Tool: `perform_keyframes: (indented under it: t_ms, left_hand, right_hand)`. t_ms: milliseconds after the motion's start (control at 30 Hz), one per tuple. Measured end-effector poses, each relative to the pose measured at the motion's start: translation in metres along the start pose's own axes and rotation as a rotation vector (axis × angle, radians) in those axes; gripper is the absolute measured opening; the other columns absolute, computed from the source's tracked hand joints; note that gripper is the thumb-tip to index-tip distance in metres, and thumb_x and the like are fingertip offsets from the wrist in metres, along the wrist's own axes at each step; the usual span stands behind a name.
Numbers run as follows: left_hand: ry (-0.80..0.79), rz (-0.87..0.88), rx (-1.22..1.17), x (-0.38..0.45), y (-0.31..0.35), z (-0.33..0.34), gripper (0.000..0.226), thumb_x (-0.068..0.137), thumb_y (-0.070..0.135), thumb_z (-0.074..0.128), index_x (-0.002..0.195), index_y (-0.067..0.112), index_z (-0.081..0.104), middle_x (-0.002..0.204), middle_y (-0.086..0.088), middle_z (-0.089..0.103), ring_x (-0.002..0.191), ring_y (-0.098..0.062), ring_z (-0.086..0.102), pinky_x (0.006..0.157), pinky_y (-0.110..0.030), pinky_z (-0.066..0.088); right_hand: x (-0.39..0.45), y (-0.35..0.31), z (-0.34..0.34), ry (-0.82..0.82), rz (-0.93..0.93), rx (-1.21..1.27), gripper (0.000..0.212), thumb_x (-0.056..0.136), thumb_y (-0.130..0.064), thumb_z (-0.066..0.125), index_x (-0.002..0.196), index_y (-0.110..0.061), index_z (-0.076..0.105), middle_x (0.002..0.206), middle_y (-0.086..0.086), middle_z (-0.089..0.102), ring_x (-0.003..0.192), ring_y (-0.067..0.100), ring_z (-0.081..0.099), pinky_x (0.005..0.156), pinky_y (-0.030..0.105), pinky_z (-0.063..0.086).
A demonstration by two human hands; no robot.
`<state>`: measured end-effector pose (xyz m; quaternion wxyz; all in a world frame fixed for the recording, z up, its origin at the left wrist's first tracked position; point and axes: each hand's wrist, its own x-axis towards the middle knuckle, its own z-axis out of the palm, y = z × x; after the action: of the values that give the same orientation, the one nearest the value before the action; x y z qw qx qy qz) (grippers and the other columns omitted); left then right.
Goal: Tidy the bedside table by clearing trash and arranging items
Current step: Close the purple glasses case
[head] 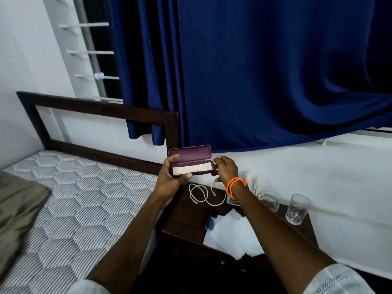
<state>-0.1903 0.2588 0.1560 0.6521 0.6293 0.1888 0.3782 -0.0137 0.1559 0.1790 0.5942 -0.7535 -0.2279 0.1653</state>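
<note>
I hold a maroon glasses case (pixel 191 154) above the dark wooden bedside table (pixel 186 217). Its lid stands up, and a pale cloth lies inside. My left hand (pixel 171 179) grips the case's left end from below. My right hand (pixel 226 168), with orange bands on the wrist, holds the case's right end. On the table lie a coiled white cable (pixel 200 195), crumpled white paper (pixel 231 232), a glass ashtray (pixel 268 201), a drinking glass (pixel 297 209), a small card (pixel 233 201) and a dark blue item (pixel 211 219) partly hidden under the paper.
A bed with a striped hexagon-pattern mattress (pixel 74 200) and dark headboard (pixel 99 111) is at my left. An olive pillow (pixel 17 209) lies on it. Blue curtains (pixel 254 71) hang behind. A white wall ledge (pixel 318 166) runs along the table's far side.
</note>
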Motion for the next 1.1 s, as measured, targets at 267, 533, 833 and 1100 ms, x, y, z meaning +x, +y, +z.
perform_keyframes:
  t_ms: [267,533,833,1100]
  left_hand:
    - [0.066,-0.041,0.033,-0.004,-0.062,-0.008,0.077,0.068,0.004,0.090,0.133,0.029,0.056,0.118,0.008,0.071,0.107,-0.009,0.071,0.086,-0.026,0.060]
    - [0.072,-0.086,0.095,0.003,-0.106,-0.013,0.079,0.070,0.006,0.090,0.134,0.037,0.055,0.119,0.017,0.069,0.109,-0.005,0.070,0.084,-0.023,0.059]
    - [0.079,-0.083,0.106,0.019,-0.140,-0.018,0.083,0.074,-0.004,0.086,0.142,0.027,0.050,0.136,0.000,0.059,0.119,-0.015,0.065,0.091,-0.030,0.060]
    - [0.071,-0.098,0.095,0.020,-0.149,-0.020,0.084,0.075,-0.005,0.086,0.144,0.027,0.050,0.139,-0.005,0.058,0.123,-0.020,0.064,0.094,-0.033,0.059]
  right_hand:
    - [-0.010,0.078,-0.012,-0.235,-0.296,-0.833,0.025,0.081,-0.002,0.058,0.096,-0.009,0.078,0.105,0.016,0.075,0.100,0.035,0.070,0.084,0.035,0.055]
    - [-0.002,0.144,-0.003,-0.510,-0.368,-1.179,0.042,0.086,0.000,0.064,0.118,-0.026,0.072,0.129,0.010,0.060,0.116,0.032,0.064,0.099,0.036,0.052]
    - [0.019,0.180,0.028,-0.589,-0.570,-1.351,0.040,0.093,-0.011,0.055,0.127,-0.026,0.069,0.127,0.005,0.062,0.129,0.030,0.047,0.104,0.039,0.038]
    - [0.022,0.198,0.037,-0.622,-0.630,-1.429,0.033,0.095,-0.016,0.054,0.123,-0.024,0.070,0.119,0.004,0.067,0.124,0.029,0.048,0.101,0.039,0.037]
